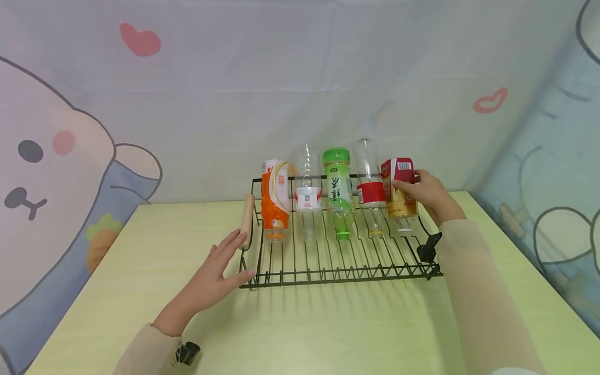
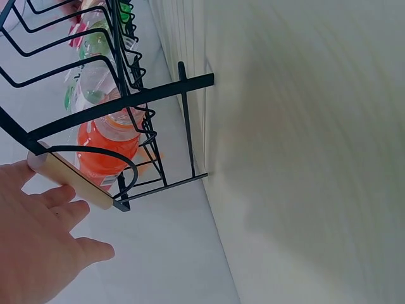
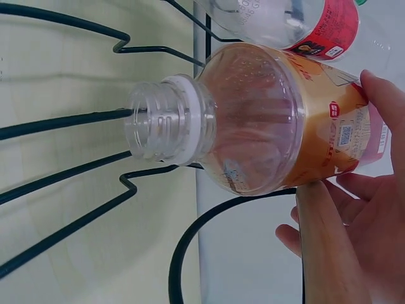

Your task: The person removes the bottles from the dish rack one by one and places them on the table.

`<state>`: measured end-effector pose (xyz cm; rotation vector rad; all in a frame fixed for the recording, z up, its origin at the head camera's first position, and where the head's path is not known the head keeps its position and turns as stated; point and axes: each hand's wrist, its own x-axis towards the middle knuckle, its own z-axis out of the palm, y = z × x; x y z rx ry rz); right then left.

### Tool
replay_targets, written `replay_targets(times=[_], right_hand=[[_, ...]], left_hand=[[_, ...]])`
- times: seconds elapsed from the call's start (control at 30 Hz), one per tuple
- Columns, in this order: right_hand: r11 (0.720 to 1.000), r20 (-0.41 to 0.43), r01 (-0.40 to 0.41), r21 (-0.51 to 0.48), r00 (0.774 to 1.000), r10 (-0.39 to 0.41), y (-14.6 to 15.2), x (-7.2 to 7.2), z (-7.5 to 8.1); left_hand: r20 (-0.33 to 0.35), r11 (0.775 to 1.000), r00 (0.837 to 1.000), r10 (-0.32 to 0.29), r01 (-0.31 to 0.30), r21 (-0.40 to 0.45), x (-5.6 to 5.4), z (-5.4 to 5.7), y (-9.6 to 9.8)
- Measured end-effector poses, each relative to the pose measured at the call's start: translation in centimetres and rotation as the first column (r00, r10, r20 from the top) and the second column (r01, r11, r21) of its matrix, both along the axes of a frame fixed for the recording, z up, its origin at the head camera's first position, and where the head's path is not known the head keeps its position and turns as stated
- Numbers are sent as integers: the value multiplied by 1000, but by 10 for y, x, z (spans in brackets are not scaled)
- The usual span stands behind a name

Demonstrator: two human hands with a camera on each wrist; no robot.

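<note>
My right hand [image 1: 433, 195] holds an upturned plastic bottle [image 1: 402, 195] with a red and gold label at the rack's right end, thumb across its label. In the right wrist view its uncapped neck [image 3: 168, 120] points down among the wires, beside a wooden handle [image 3: 329, 244]. The black wire rack [image 1: 328, 278] stands on the table. My left hand [image 1: 206, 286] lies at its left end with fingers extended, by the left wooden handle [image 2: 73, 180]; fingertips reach that handle.
Other upturned bottles stand in a row: an orange-labelled one [image 1: 275, 195], a clear one [image 1: 308, 200], a green one [image 1: 338, 187] and a red-labelled one [image 1: 372, 194]. A printed cloth [image 1: 281, 94] hangs behind the table [image 1: 328, 333].
</note>
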<state>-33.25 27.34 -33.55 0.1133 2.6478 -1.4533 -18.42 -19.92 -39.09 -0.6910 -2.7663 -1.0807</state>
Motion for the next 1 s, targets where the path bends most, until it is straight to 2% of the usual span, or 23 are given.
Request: replay_targets(times=[0.23,0.5,1.0], right_hand=[[1000,25,2,12,1000,-2,-3,1,-1],[999,98,-23,47,995,18,-2,4,1],[999,68,-6,52,998,3,-1,3,-3]], left_hand=[[11,1000,1000,-1,1,20,1,-1,-1],[12,1000,1000,-5,5,26,1,0,0],[14,999,1000,-7,6,35,1,0,1]])
